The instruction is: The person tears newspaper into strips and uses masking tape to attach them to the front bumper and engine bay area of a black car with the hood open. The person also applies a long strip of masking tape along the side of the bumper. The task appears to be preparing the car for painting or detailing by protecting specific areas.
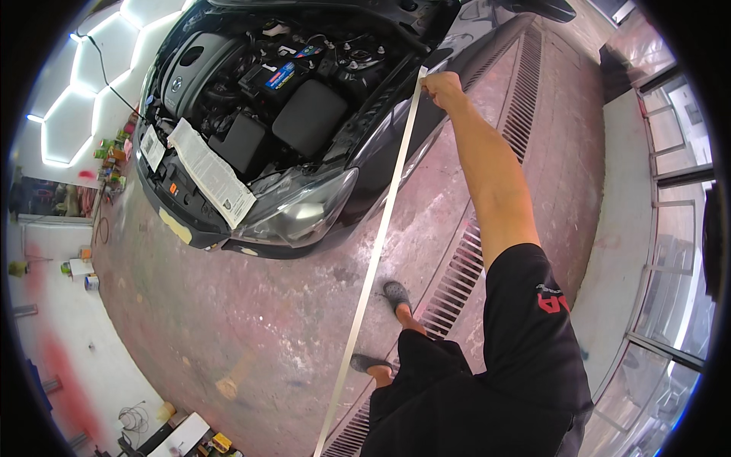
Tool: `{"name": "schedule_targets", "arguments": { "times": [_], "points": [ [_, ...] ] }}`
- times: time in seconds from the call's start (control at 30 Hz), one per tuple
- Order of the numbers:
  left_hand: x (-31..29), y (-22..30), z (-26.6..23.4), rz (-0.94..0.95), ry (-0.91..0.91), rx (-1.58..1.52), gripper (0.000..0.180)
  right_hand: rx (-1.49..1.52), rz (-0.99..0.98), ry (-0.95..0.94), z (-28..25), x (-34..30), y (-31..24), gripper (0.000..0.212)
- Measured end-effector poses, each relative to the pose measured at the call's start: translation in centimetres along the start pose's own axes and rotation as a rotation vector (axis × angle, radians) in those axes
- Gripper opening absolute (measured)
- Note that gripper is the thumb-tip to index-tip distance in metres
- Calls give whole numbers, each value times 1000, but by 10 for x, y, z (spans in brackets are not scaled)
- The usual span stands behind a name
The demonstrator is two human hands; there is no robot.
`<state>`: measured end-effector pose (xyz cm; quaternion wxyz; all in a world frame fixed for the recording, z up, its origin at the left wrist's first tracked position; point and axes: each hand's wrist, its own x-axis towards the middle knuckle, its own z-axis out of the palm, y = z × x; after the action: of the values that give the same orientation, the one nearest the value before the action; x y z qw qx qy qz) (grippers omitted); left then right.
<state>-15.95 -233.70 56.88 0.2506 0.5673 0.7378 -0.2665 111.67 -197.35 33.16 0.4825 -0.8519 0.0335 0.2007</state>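
Your right hand [440,86] pinches the tape strip [378,244] at the fender [381,137]; the rest hangs unstuck. Left hand unseen.

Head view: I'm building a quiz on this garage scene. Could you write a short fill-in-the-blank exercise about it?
1. The right hand pinches the top end of a long pale ____, which runs down toward the picture's lower edge.
2. The dark car has its hood ____, showing the engine bay.
3. A white printed sheet lies across the car's ____ end.
4. The left hand is ____ of view.

Missing words: strip; open; front; out
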Motion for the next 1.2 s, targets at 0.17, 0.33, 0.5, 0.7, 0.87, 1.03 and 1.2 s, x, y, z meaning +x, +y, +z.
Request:
{"name": "schedule_targets", "arguments": {
  "times": [0.17,0.33,0.5,0.7,0.87,1.03,1.2],
  "points": [
    [-16,-1,2,-11,11,24,51,160,109,-38,1,-21,-11,12],
    [-11,3,-3,-42,29,35,50,293,214,-99,-9,-37,-17,8],
    [-12,3,-10,-76,-26,-79,47,462,219,-218,-11,-34,-4,13],
    [-2,12,-9,-29,1,-5,46,597,197,-329,-9,-39,10,20],
    [14,18,-2,19,15,28,45,632,172,-301,-7,-49,17,16],
    [32,17,4,65,23,57,44,584,140,-312,-13,-72,26,14],
    [44,13,14,102,39,77,43,638,139,-316,-12,-97,33,16]
  ]
}}
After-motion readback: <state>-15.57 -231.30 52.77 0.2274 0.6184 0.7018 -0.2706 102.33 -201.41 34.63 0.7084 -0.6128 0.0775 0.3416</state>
